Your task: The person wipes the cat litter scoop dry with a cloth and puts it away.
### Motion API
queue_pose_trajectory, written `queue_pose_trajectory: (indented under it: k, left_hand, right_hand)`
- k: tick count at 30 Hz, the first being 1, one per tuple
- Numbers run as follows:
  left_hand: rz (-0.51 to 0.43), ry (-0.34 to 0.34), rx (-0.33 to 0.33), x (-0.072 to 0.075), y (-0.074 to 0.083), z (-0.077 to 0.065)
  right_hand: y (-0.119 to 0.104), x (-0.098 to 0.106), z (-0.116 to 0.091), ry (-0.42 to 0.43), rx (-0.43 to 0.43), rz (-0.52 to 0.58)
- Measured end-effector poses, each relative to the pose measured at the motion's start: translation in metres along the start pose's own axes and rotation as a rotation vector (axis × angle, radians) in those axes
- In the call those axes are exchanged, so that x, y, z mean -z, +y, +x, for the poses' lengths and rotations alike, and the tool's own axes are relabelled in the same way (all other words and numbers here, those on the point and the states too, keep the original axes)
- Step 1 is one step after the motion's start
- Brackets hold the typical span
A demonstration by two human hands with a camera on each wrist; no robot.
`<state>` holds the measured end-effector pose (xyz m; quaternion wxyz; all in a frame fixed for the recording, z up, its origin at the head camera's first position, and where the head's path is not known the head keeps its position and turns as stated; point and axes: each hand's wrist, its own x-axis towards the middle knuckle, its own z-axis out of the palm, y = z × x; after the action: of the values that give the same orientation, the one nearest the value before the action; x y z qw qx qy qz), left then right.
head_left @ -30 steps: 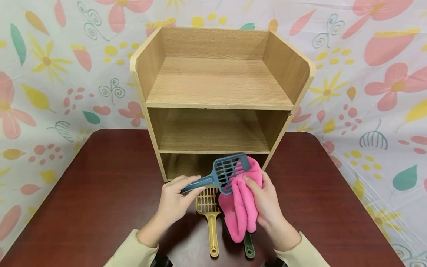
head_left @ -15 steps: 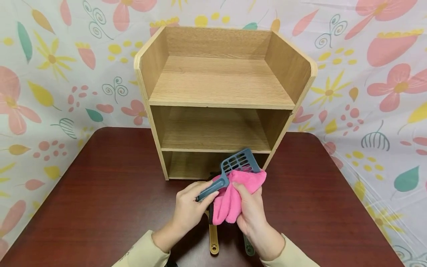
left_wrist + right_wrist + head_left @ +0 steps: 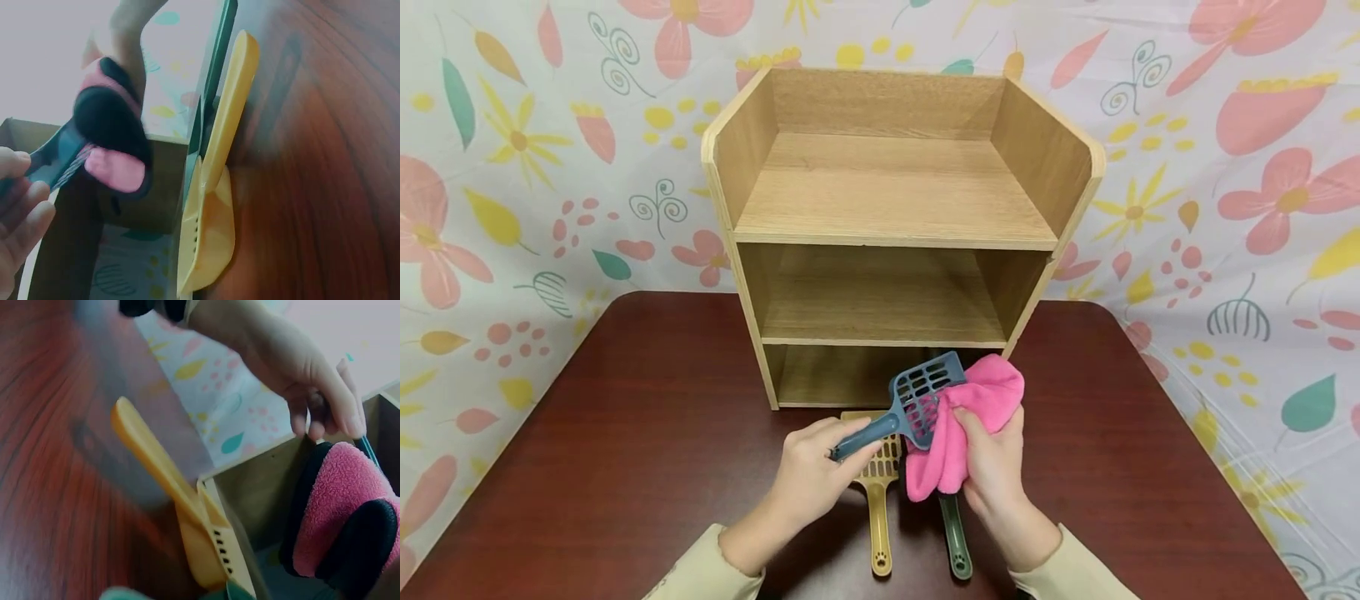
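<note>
My left hand (image 3: 811,473) pinches the handle of a blue slotted litter scoop (image 3: 867,438), held up in front of the shelf. My right hand (image 3: 997,467) grips a bunched pink cloth (image 3: 953,446), which lies against the scoop's head and covers part of its right side. Dark patches on the cloth (image 3: 340,506) show in the right wrist view. Below the hands, a yellow litter scoop (image 3: 880,521) lies on the table, its head partly behind the blue one. Beside it is a green scoop (image 3: 955,537); the cloth hides its head.
A wooden shelf unit (image 3: 891,237) with three levels stands behind the hands, on a dark red-brown table (image 3: 647,467). A floral sheet (image 3: 1247,250) hangs behind and along both sides.
Both hands shifted right overall with the blue scoop. The cloth slid left and down across the scoop's head, then back right and up, and the scoop's head tilted along the way.
</note>
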<state>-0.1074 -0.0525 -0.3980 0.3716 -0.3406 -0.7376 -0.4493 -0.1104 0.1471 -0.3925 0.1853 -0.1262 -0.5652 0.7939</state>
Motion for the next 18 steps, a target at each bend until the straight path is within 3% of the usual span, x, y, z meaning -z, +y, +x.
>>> queue_pose_trajectory:
  k: [4, 7, 11, 14, 18]
  left_hand:
    - [-0.028, -0.017, 0.136, 0.001, 0.001, -0.003]
    - [-0.046, 0.012, 0.177, -0.005, 0.002, -0.007]
    - [-0.068, 0.052, 0.152, -0.017, 0.002, -0.012]
    - [-0.083, 0.072, 0.101, -0.023, 0.002, -0.013]
    - [-0.079, 0.082, 0.039, -0.022, 0.000, -0.011]
  right_hand:
    - [-0.001, 0.003, 0.000, 0.053, -0.007, 0.026]
    - [-0.002, -0.001, -0.001, 0.028, 0.014, 0.135]
    - [-0.002, -0.010, -0.008, -0.071, -0.001, 0.212]
    - [-0.002, -0.014, -0.014, -0.116, -0.052, 0.205]
    - [-0.004, -0.012, -0.012, -0.082, -0.104, 0.142]
